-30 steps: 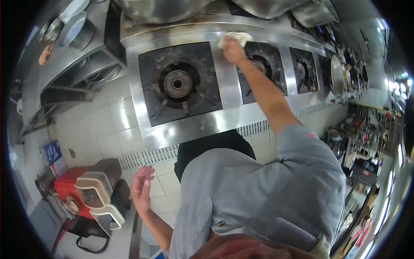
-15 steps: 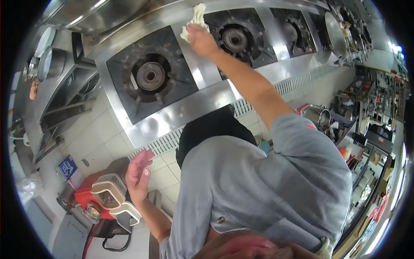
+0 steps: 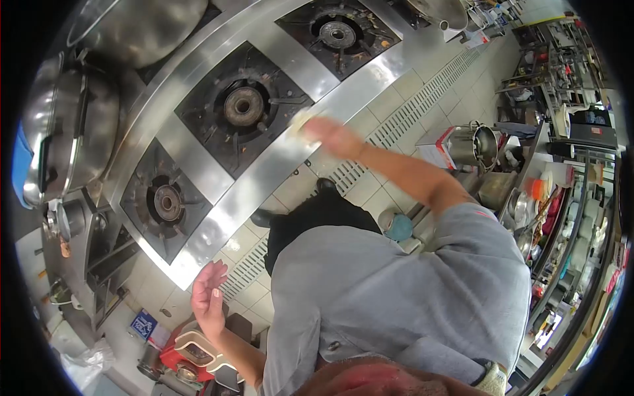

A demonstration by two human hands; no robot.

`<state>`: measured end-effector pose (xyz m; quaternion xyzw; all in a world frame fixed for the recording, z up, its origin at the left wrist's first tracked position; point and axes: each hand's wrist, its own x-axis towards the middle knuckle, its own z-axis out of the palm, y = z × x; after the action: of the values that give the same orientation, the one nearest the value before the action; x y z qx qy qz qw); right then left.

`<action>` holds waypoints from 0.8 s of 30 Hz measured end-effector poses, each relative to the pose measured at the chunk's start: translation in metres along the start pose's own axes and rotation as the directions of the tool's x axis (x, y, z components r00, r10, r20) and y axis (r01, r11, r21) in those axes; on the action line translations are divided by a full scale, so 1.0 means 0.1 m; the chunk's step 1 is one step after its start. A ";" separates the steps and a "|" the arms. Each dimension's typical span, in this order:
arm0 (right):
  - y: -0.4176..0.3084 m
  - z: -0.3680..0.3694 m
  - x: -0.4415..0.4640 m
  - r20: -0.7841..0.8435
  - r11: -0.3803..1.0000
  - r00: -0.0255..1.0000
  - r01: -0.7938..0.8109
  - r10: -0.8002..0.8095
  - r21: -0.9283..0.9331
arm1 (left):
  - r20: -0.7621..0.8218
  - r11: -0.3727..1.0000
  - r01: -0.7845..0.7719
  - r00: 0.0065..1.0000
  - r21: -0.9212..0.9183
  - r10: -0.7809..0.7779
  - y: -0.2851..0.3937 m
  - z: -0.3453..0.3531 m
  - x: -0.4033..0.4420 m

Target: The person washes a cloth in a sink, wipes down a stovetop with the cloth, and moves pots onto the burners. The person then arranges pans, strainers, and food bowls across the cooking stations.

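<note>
right hand (image 3: 335,137): closed on cloth (image 3: 300,124), at front of stove (image 3: 246,198) | left hand (image 3: 209,300): half-open, empty, off stove | best: cloth pressed flat

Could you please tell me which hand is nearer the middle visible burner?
Right. The right hand is at the front edge of the stove, beside the middle burner; the left hand is farther off, toward the stove's left end.

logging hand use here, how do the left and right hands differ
The right hand holds a pale cloth at the stove's front edge; the left hand looks empty and loosely curled. The right hand is blurred, the left hand sharper. Both hands are bare.
</note>
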<state>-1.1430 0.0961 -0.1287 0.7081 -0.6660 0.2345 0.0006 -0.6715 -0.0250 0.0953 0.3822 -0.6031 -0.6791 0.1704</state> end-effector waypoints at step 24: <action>0.70 -0.32 0.17 -0.176 0.870 0.856 -0.493 0.487 0.005 | -0.025 0.997 0.033 0.999 -0.074 -0.035 -0.06 0.32 -0.05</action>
<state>-1.2196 0.0821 -0.1159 0.4923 -0.8262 0.2737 0.0124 -0.6900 0.0020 0.0911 0.3951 -0.5688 -0.6984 0.1806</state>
